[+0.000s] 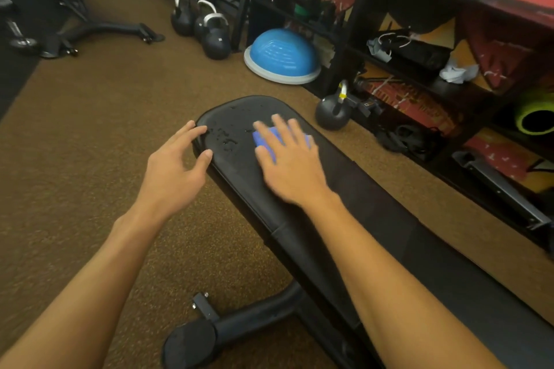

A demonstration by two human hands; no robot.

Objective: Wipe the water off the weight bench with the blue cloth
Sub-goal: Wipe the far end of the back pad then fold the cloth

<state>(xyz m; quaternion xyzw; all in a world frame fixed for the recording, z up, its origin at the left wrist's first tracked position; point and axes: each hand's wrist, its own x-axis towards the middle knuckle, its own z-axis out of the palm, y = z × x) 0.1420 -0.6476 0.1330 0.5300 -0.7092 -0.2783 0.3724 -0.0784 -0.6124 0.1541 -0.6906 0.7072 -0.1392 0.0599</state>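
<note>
The person is leaning over the weight bench [245, 180], and the wiping step is the one in hand. The right hand [287, 159] is lying flat with its fingers straight and spread. It is pressing the blue cloth [265, 142] onto the black pad near its far, rounded end. Only slivers of the cloth are showing between and beside the fingers. The hand's outline is looking blurred, which I am reading as a stroke in progress. The left hand [177, 165] is holding nothing. Its fingers are loosely spread, and the fingertips and thumb are touching the left edge of the pad, seemingly to steady it.

Water droplets [223, 136] are sitting on the pad between the two hands, just left of the cloth, and more beads are glinting toward the far tip. The nearer stretch of pad is looking matte and dry, though in this light I cannot be sure. I am judging the job as partly done at best.

The next move is calling for the cloth to travel left across the beaded patch, then out to the tip. Flat, even pressure will be needed so the cloth is not bunching or slipping from under the palm. The left hand will need to clear the edge as the cloth arrives.
</note>
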